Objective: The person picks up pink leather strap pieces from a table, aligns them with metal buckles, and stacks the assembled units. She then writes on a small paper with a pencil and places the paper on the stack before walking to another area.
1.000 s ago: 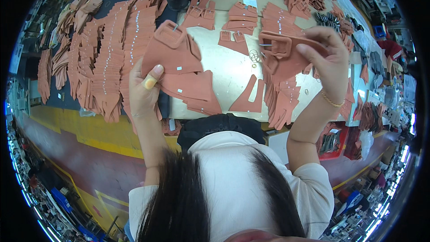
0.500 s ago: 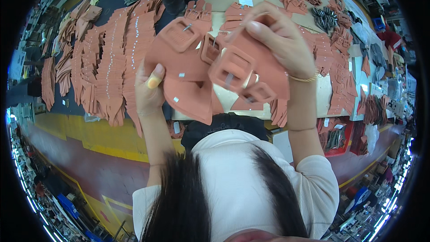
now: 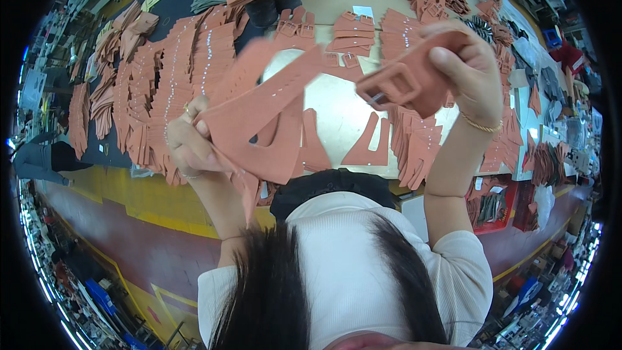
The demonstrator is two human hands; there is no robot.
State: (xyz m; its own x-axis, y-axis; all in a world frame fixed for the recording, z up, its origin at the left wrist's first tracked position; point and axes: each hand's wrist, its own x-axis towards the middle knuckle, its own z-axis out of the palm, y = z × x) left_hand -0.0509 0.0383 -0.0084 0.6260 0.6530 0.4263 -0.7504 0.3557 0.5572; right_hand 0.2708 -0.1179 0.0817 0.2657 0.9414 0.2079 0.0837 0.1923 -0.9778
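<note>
Buckled strap: a terracotta leather piece with a metal buckle (image 3: pixel 402 84), raised above the table's near edge, at the right of the view.
Right hand: the right hand (image 3: pixel 470 68) is closed on the buckled strap, thumb on top and fingers curled under it; a thin bracelet (image 3: pixel 481 124) circles the wrist.
Flat pieces: a bunch of flat terracotta cut pieces (image 3: pixel 259 123), fanned out and tilted, held up at the left of the view.
Left hand: the left hand (image 3: pixel 189 149) is clenched on the lower corner of the bunch.
Gap: the two held lots stand apart, not touching.
Table: a pale worktable (image 3: pixel 337 100) lies below the hands.
On the table: rows of overlapping terracotta pieces (image 3: pixel 168 84) at left, small stacks of buckled parts (image 3: pixel 353 32) farther back, and single loose cut shapes (image 3: pixel 372 146) near the front edge.
</note>
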